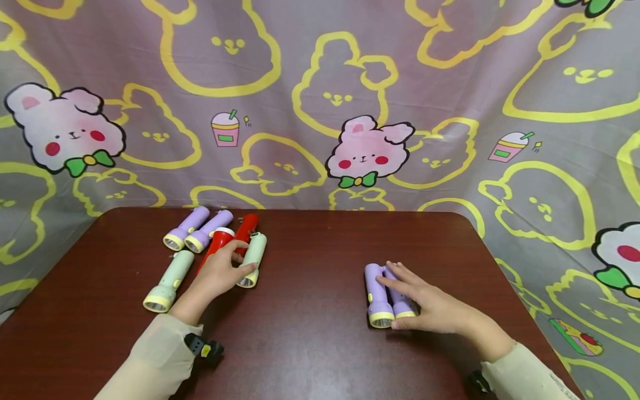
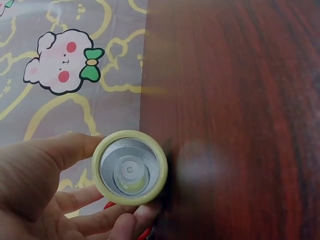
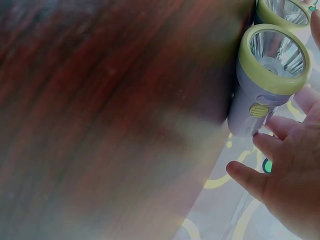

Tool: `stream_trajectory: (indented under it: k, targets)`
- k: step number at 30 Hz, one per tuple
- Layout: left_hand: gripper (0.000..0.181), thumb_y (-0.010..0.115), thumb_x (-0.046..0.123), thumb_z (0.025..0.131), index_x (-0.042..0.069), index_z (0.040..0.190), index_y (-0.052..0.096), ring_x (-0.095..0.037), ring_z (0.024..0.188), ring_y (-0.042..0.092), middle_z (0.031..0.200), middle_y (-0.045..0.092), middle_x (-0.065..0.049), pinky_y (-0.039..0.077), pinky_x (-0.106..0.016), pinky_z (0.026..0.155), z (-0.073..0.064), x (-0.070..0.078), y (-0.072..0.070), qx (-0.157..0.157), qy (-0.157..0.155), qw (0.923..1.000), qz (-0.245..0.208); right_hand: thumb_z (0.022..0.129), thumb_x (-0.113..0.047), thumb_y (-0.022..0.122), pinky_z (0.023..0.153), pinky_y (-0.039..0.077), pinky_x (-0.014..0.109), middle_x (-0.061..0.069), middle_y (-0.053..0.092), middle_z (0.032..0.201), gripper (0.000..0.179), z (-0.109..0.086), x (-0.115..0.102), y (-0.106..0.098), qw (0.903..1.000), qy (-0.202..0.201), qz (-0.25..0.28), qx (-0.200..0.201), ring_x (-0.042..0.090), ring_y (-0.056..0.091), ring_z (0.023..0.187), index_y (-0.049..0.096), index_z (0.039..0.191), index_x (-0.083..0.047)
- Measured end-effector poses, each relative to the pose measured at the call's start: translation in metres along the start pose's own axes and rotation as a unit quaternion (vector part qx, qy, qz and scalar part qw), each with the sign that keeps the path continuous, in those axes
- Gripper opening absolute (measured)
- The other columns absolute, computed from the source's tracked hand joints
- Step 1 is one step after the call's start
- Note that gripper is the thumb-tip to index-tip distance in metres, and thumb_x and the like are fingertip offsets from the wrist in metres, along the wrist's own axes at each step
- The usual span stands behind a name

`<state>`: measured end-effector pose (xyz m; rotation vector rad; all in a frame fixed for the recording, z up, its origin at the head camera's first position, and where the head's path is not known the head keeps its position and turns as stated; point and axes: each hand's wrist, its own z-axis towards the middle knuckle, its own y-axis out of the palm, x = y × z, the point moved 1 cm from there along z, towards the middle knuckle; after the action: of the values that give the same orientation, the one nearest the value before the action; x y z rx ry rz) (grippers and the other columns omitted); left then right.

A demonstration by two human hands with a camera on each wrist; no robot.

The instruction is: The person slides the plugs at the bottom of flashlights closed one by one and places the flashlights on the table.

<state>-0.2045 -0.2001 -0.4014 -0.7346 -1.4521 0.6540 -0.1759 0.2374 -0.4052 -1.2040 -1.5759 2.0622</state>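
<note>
Around a mint green flashlight (image 1: 256, 250) at the left of the table, my left hand (image 1: 218, 272) has its thumb and fingers, gripping it. Its yellow-rimmed lens (image 2: 130, 168) faces the left wrist camera, and the fingers curl partly out of sight behind it. Two purple flashlights lie side by side at the right: a left one (image 1: 377, 291) and a right one (image 1: 404, 306). My right hand (image 1: 440, 308) rests over the right one, fingers spread and fairly straight. In the right wrist view the fingers reach alongside a purple flashlight (image 3: 250, 90).
Left of my left hand lie two more purple flashlights (image 1: 187, 226) (image 1: 210, 229), and a second mint green flashlight (image 1: 171, 278) nearer me. Two red flashlights (image 1: 220, 239) (image 1: 248, 226) lie just beyond the hand. A cartoon-print curtain (image 1: 300, 100) hangs behind the brown table (image 1: 310, 311).
</note>
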Motion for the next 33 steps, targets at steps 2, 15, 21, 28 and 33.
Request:
stream_trajectory:
  k: [2, 15, 21, 28, 33]
  targets:
    - [0.056, 0.073, 0.03, 0.088, 0.003, 0.133, 0.053, -0.031, 0.094, 0.065, 0.107, 0.07, -0.02, 0.05, -0.04, 0.076, 0.0007, -0.0004, -0.0003, -0.008, -0.002, 1.0, -0.001, 0.082, -0.056, 0.074, 0.109, 0.037, 0.062, 0.015, 0.028, 0.162, 0.08, -0.0001, -0.0001, 0.0004, 1.0, -0.001, -0.004, 0.001, 0.042, 0.026, 0.148, 0.044, 0.15, -0.025]
    - [0.061, 0.074, 0.028, 0.088, 0.002, 0.137, 0.052, -0.033, 0.097, 0.066, 0.11, 0.069, -0.025, 0.054, -0.041, 0.073, 0.0016, 0.0007, -0.0006, -0.029, 0.004, 0.9995, -0.008, 0.086, -0.052, 0.073, 0.109, 0.037, 0.06, 0.016, 0.03, 0.161, 0.074, -0.0007, -0.0016, 0.0015, 0.9998, -0.004, -0.014, 0.012, 0.042, 0.028, 0.148, 0.045, 0.149, -0.026]
    - [0.06, 0.074, 0.026, 0.088, 0.002, 0.138, 0.051, -0.035, 0.099, 0.066, 0.111, 0.069, -0.026, 0.054, -0.043, 0.076, 0.0007, -0.0003, 0.0011, -0.027, 0.003, 0.9995, -0.016, 0.085, -0.051, 0.074, 0.11, 0.037, 0.057, 0.017, 0.031, 0.161, 0.075, -0.0006, -0.0011, 0.0024, 0.9998, -0.002, -0.016, 0.014, 0.044, 0.029, 0.146, 0.046, 0.149, -0.025]
    - [0.059, 0.075, 0.023, 0.087, -0.001, 0.136, 0.052, -0.031, 0.095, 0.067, 0.105, 0.071, -0.023, 0.053, -0.043, 0.077, 0.0008, -0.0003, 0.0041, -0.014, 0.014, 0.9996, -0.021, 0.084, -0.055, 0.072, 0.11, 0.036, 0.059, 0.017, 0.031, 0.161, 0.075, -0.0001, -0.0017, 0.0025, 0.9999, 0.004, -0.01, 0.008, 0.045, 0.028, 0.147, 0.046, 0.149, -0.026]
    - [0.058, 0.074, 0.022, 0.087, -0.003, 0.135, 0.052, -0.031, 0.094, 0.067, 0.106, 0.071, -0.024, 0.054, -0.043, 0.078, 0.0018, 0.0007, 0.0056, -0.015, 0.015, 0.9992, -0.033, 0.085, -0.054, 0.072, 0.109, 0.035, 0.062, 0.018, 0.03, 0.161, 0.076, 0.0002, -0.0017, 0.0015, 1.0, 0.002, -0.005, 0.005, 0.047, 0.027, 0.146, 0.045, 0.15, -0.025]
